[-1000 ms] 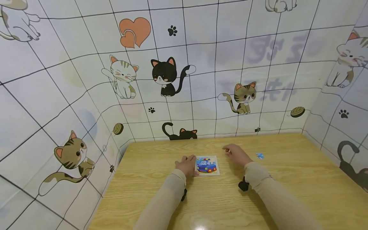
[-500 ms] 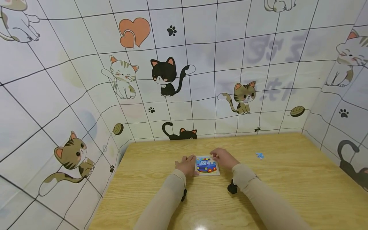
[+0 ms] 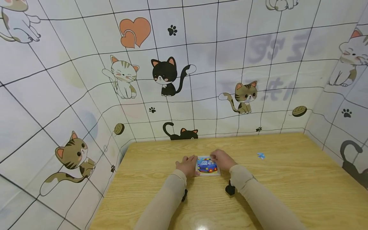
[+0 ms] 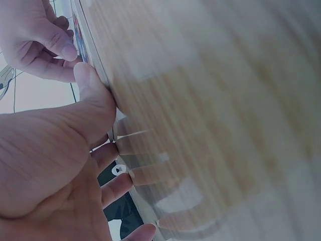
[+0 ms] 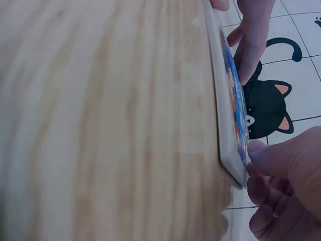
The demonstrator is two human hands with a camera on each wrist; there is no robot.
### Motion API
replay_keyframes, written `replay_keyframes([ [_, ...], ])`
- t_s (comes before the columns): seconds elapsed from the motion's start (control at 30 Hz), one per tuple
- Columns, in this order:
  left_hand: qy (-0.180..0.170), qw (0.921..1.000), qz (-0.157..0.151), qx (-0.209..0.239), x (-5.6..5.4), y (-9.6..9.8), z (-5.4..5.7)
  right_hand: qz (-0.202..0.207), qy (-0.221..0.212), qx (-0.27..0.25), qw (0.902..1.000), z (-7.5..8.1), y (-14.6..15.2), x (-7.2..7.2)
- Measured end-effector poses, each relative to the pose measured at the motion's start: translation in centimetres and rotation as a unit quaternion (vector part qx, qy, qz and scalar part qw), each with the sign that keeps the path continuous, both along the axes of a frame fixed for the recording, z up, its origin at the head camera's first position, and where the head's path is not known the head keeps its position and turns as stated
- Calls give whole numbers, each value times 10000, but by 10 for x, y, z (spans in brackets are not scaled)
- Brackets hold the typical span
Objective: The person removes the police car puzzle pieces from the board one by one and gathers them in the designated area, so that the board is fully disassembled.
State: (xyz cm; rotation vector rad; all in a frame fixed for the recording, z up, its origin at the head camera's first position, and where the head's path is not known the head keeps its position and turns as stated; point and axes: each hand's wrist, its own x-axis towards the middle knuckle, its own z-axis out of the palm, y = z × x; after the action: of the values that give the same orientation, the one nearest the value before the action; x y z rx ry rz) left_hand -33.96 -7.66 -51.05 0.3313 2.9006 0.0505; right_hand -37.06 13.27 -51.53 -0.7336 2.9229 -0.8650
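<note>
On the table lies a small square jigsaw puzzle (image 3: 207,166) in a pale frame, showing a blue cartoon car. My left hand (image 3: 187,165) rests at its left edge with fingers spread; in the left wrist view the left thumb (image 4: 90,83) touches the frame's side. At the puzzle's upper right, my right hand (image 3: 223,159) has thumb and fingers pinched together close over the picture, on a puzzle piece that the fingers mostly hide. The right thumb (image 5: 271,153) is right at the board's face in the right wrist view.
A loose light-blue puzzle piece (image 3: 261,156) lies on the wooden table (image 3: 287,179) to the right of the right hand. Behind the table and at both sides hangs a white gridded sheet (image 3: 207,70) printed with cartoon cats.
My right hand has moved left from beside the puzzle onto its upper right part. The left hand has stayed at the left edge, and the loose piece lies where it was.
</note>
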Motion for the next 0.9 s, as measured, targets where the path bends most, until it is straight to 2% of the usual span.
replay_keyframes([
  [0.23,20,10000,40,-11,3,1,3,-94,159,-6,9998,-4,0,-3],
  [0.5,-38,9999,34,-123,6,1,8,-87,113,-3,9999,-2,-4,-1],
  [0.8,-12,9998,11,-197,9,2,14,-155,125,-567,9982,-4,-7,0],
  [0.9,-23,9998,18,-200,10,2,15,-204,70,-580,9981,-3,-9,1],
])
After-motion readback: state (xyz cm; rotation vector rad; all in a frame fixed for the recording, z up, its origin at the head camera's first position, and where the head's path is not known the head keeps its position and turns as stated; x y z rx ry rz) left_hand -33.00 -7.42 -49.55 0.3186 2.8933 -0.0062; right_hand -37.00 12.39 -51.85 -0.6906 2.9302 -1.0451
